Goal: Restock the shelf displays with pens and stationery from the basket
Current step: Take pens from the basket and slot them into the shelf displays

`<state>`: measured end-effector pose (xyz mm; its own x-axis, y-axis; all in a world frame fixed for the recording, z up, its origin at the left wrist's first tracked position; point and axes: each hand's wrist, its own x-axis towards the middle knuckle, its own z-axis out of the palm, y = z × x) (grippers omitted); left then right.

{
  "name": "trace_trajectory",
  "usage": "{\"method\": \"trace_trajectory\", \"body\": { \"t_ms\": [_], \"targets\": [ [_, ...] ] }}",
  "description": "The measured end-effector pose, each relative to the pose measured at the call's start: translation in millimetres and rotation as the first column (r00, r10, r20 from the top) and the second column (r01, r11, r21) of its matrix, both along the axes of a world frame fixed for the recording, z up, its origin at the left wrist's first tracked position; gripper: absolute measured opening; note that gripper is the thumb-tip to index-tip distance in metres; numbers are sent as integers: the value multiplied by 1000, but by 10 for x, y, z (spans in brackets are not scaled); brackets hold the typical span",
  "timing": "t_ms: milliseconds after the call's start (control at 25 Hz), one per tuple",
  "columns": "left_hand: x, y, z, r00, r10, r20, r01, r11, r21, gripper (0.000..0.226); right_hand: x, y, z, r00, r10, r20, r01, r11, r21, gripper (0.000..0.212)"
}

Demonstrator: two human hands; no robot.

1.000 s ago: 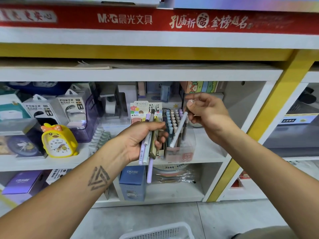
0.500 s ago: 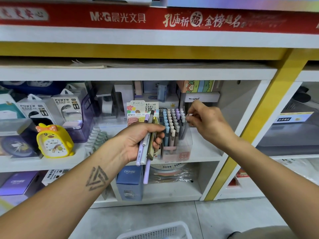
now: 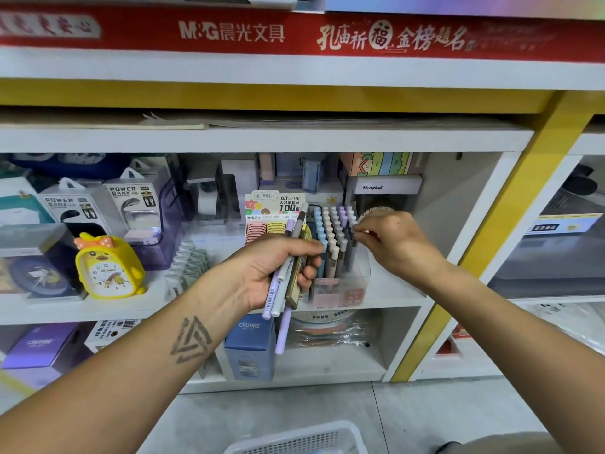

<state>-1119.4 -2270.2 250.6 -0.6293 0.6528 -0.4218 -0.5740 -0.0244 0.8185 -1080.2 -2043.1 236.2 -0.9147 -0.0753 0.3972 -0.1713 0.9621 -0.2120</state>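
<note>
The left hand (image 3: 278,267) gripped a small bundle of pens (image 3: 284,283), fingers curled round their middles, evidently as a reserve stock kept close to the shelf while the other hand did the placing. The bundle's long axis ran steeply, nearly upright and leaning a little right at the top: the upper ends rose above the knuckles towards the lead-refill card (image 3: 276,208), and the lower ends hung below the palm, a lilac pen (image 3: 283,332) reaching lowest. The right hand (image 3: 393,244) was at the right edge of the clear pen display box (image 3: 340,283) on the middle shelf (image 3: 393,290), its fingertips (image 3: 358,229) pinched together at the cap of a grey pen (image 3: 350,253) in the outer row; whether they truly held it or only touched it was hard to tell. That pen stood upright, cap up, among the rows of pastel pens, which suggested it was being seated in its slot. The white basket (image 3: 294,440) sat low on the floor, well apart from the shelf.
</note>
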Motion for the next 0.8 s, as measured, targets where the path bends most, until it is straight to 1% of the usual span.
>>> {"method": "trace_trajectory", "body": {
  "t_ms": [40,80,120,160,200,240,280,320,400,440,480,520,600,640,680,720,760,800],
  "targets": [
    [4,-1,1,1000,-14,-4,14,1000,6,16,-9,-15,15,999,-34,11,34,998,51,18],
    [7,-3,4,999,-31,-7,31,999,13,20,-17,-36,42,998,-70,-7,70,997,37,20],
    [12,-2,11,999,-50,-8,51,999,21,23,-17,-85,87,995,-95,-35,93,994,-64,20],
    [19,-1,19,998,-70,-8,70,997,28,23,-19,-145,140,993,-111,-50,96,967,-238,19],
    [27,1,27,996,-90,-11,90,995,32,22,-24,-219,197,995,-101,-13,84,888,-453,18],
    [35,3,32,994,-110,-18,110,993,29,21,-24,-302,248,998,-34,54,61,744,-665,15],
    [43,1,33,991,-128,-30,128,991,21,21,-20,-390,290,992,52,115,62,595,-801,12],
    [50,-1,30,989,-143,-43,143,990,8,21,-20,-465,319,980,122,159,76,508,-858,12],
    [62,-6,20,982,-173,-68,173,985,-17,20,-40,-563,329,957,194,216,110,448,-887,17],
    [66,-9,25,979,-189,-76,188,982,-25,17,-58,-584,326,949,217,230,129,398,-908,18],
    [71,-15,37,977,-203,-71,202,979,-27,14,-85,-592,327,942,242,232,149,316,-937,15],
    [75,-21,50,976,-213,-49,212,977,-25,16,-101,-597,334,940,261,218,166,207,-964,12],
    [56,-27,68,978,-206,25,206,978,-19,32,-120,-544,362,961,224,160,172,-34,-984,10],
    [40,-30,71,980,-188,62,190,982,-18,38,-125,-490,376,976,172,136,157,-115,-981,10],
    [24,-34,66,982,-164,91,167,986,-23,40,-122,-434,390,986,120,112,128,-135,-982,10],
    [6,-35,54,985,-133,112,137,990,-33,39,-113,-379,404,994,69,89,93,-63,-994,9],
    [-12,-41,37,987,-97,127,104,994,-45,35,-96,-337,418,998,21,62,60,99,-993,6],
    [-31,-49,25,988,-63,138,71,996,-56,29,-75,-308,418,999,-21,26,31,295,-955,5]
  ]
}}
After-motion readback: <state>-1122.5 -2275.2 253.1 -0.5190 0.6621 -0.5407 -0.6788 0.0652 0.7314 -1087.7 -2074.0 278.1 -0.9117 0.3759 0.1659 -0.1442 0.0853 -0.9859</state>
